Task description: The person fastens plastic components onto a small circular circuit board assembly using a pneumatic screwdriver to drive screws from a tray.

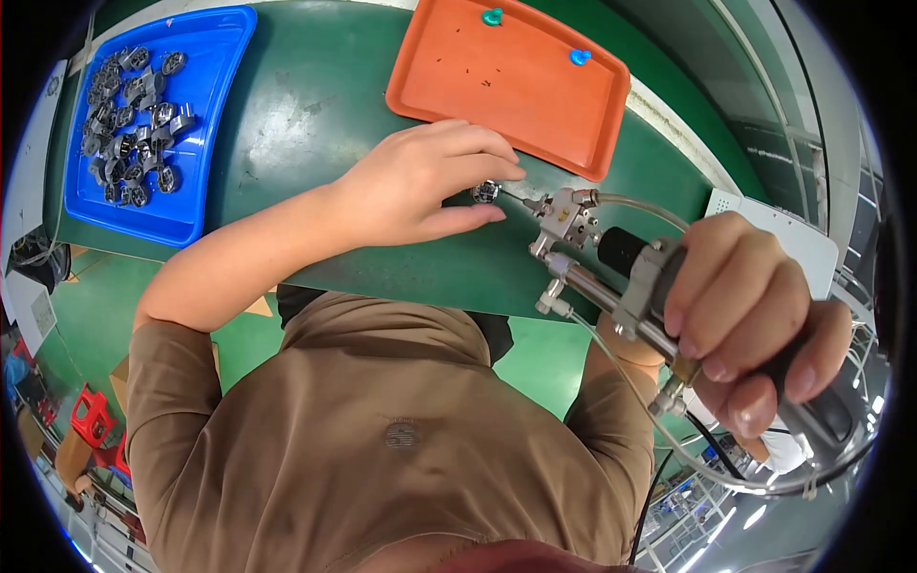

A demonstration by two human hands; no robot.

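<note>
My left hand [420, 181] rests low over the green table [287, 124]. Its thumb and fingers are curved round a small round part [486, 192], grey and black with a metallic look. My right hand [759, 315] is wrapped round the dark handle of a dispensing gun [592, 277], which has a metal valve block, a rod and clear hoses. The gun's thin needle points left, its tip at or very close to the small part; whether it touches I cannot tell.
At the left a blue tray [205, 172] holds many similar grey parts [138, 129]. An orange tray [506, 86] lies beyond my hands, with a teal stopper [492, 17], a blue stopper [580, 57] and dark specks. A clear hose [650, 210] loops by the gun.
</note>
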